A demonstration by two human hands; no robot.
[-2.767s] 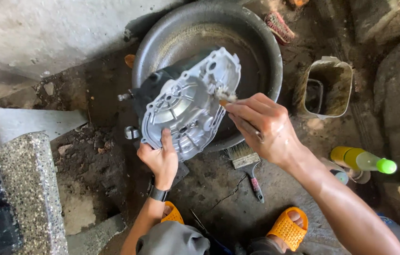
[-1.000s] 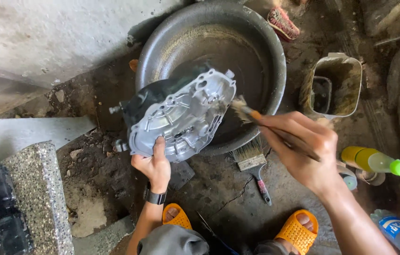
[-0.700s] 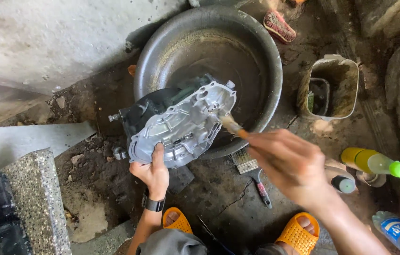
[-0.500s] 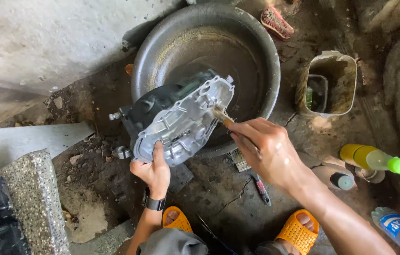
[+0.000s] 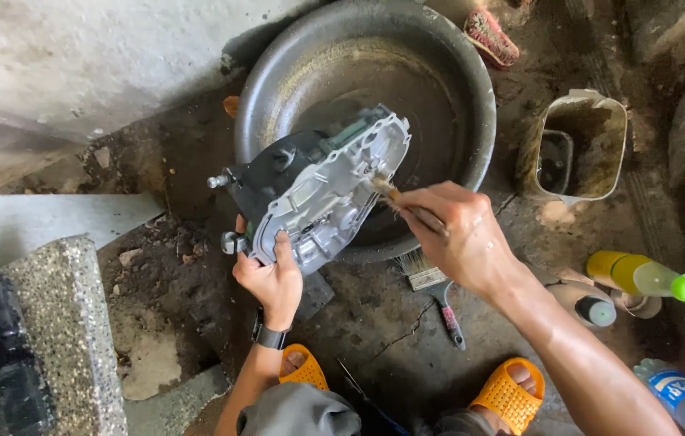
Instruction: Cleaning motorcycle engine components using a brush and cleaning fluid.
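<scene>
Left hand (image 5: 271, 278) grips the lower edge of the grey engine cover (image 5: 322, 190), held tilted over the near rim of the metal basin (image 5: 472, 97), long axis running lower-left to upper-right. Right hand (image 5: 451, 234) is closed around a small brush (image 5: 387, 191); bristles touch the cover's right edge, left of that hand.

Backyard repair spot: dirt floor, wash basin (image 5: 472, 73), engine cover (image 5: 318, 190).

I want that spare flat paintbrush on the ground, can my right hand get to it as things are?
Probably not yet: the right hand already grips a small brush. The flat red-handled paintbrush lies uncovered just below it.
</scene>
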